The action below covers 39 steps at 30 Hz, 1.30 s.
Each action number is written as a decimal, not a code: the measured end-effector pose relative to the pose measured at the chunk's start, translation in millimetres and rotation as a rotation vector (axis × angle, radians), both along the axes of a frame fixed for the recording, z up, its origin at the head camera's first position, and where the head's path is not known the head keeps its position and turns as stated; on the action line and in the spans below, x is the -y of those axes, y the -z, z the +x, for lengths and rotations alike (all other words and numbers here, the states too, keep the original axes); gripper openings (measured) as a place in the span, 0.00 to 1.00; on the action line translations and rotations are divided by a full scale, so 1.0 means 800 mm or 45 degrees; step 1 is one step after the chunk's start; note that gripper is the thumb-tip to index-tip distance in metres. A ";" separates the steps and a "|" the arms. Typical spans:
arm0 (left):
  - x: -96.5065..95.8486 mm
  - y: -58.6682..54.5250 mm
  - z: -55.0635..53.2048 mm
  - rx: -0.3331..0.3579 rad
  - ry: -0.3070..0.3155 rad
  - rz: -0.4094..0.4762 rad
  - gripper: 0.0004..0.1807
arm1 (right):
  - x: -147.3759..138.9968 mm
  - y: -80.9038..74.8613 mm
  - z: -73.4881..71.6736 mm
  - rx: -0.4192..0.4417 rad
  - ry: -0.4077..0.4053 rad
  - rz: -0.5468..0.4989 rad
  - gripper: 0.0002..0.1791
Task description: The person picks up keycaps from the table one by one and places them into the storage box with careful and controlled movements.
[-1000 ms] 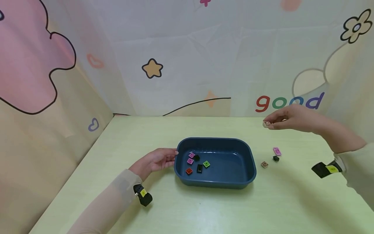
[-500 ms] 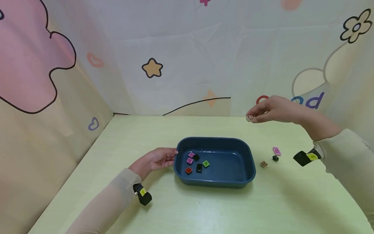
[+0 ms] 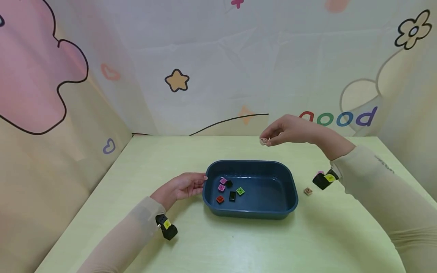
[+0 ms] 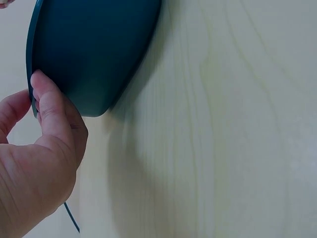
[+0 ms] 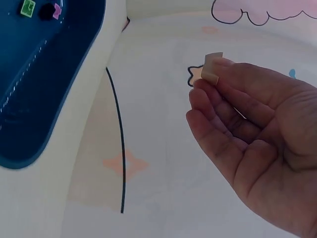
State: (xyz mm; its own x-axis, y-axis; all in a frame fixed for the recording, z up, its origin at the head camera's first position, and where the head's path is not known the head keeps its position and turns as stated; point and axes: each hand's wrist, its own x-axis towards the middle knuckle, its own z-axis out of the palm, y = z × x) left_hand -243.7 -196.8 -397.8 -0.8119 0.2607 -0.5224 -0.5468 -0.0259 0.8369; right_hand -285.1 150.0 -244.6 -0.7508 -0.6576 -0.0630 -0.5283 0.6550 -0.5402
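Right hand raised over the far part of the table, its grip pinching a pale brick between thumb and fingertips; brick in the air, apart from the tray. Left hand at the tray's left end, grip pinching the rim. In the tray, mostly left half: two pink bricks, two black bricks, red brick, green brick. On the table, just right of the tray: tan brick. Pink piece beyond, mostly hidden by the right wrist camera.
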 end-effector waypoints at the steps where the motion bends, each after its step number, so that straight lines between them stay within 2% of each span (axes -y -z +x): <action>1: 0.000 0.000 0.000 0.001 -0.003 -0.002 0.26 | 0.006 0.003 -0.001 0.000 -0.013 0.002 0.17; 17: 0.000 0.003 0.001 -0.016 0.019 -0.010 0.27 | 0.070 0.067 -0.018 0.065 -0.146 0.009 0.13; 25: 0.000 0.002 0.000 -0.007 0.007 0.001 0.27 | 0.097 0.096 -0.017 0.126 -0.245 0.124 0.11; 32: 0.000 0.002 0.000 -0.006 0.001 0.001 0.26 | 0.110 0.117 -0.019 0.174 -0.252 0.186 0.10; 39: 0.000 0.004 0.000 -0.015 0.006 0.015 0.27 | 0.118 0.133 -0.018 0.151 -0.257 0.263 0.07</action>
